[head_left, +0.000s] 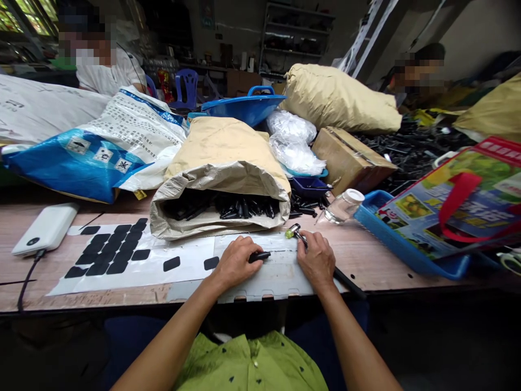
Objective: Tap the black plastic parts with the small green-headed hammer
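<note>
My left hand (239, 260) is closed around a short black tube-shaped piece (260, 256), whose end points right over a grey board (277, 279). In my right hand (317, 258) is a hammer (293, 231); its small metal head with a yellow-green face shows beyond my fingers, and the black handle runs back under my wrist. Both hands rest close to the board's surface, a short distance apart. Just behind them lies a large open paper sack (228, 144) with many black pieces (244, 207) in its mouth.
Left of my hands, a white sheet (163, 277) carries several black rounded patches (108, 247). A white power bank (45, 229) with a cable lies farther left. To the right are a clear cup (344, 207), a blue tray (411, 247) and a printed bag (456, 201). Two people sit across.
</note>
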`<control>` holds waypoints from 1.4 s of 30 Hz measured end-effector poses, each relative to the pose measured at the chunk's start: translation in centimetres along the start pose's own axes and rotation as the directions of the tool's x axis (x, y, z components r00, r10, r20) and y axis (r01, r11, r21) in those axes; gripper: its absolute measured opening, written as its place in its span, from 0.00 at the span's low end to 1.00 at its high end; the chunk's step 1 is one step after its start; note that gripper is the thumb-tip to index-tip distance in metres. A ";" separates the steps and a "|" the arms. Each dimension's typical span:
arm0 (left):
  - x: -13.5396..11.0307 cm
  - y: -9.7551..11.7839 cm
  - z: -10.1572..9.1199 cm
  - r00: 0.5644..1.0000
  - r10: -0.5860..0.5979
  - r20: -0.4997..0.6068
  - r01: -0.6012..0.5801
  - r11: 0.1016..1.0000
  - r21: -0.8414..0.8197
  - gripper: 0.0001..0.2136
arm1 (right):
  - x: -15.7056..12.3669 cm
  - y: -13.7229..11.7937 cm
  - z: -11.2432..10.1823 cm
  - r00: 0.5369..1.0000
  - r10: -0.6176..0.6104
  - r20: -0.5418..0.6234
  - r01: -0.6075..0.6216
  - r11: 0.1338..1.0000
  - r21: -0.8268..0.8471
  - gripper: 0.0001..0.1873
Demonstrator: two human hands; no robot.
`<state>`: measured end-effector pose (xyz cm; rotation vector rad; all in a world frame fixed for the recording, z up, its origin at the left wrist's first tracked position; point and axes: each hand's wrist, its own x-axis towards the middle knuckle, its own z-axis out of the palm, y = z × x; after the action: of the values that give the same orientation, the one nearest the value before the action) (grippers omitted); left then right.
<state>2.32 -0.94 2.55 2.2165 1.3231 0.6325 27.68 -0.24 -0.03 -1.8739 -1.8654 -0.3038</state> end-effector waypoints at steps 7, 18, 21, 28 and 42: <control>-0.2 -1.0 1.1 0.998 -0.008 -0.067 0.002 0.996 -0.093 0.08 | 0.1 0.3 0.0 0.999 0.016 0.029 -0.018 0.999 0.050 0.14; 0.6 -1.0 0.6 0.995 -0.099 0.010 0.100 0.984 -0.149 0.08 | -1.0 -1.9 -3.8 0.997 0.008 0.077 -0.049 0.841 0.538 0.14; 0.9 -0.8 0.5 0.990 -0.134 0.029 0.137 0.976 -0.168 0.09 | -2.1 -3.4 -5.0 0.986 -0.062 0.154 -0.045 0.793 0.608 0.14; 0.9 -0.6 0.6 0.985 -0.170 0.021 0.171 0.966 -0.194 0.08 | -3.0 -5.1 -6.7 0.980 -0.139 0.141 0.026 0.796 0.604 0.13; 0.8 -0.6 0.7 0.986 -0.167 0.001 0.164 0.968 -0.189 0.08 | -3.0 -6.4 -6.1 0.971 -0.209 0.113 0.121 0.843 0.524 0.15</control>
<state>2.68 -0.13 1.75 1.9312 1.3779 0.6825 22.23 -6.01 4.90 -1.4061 -1.9733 0.2894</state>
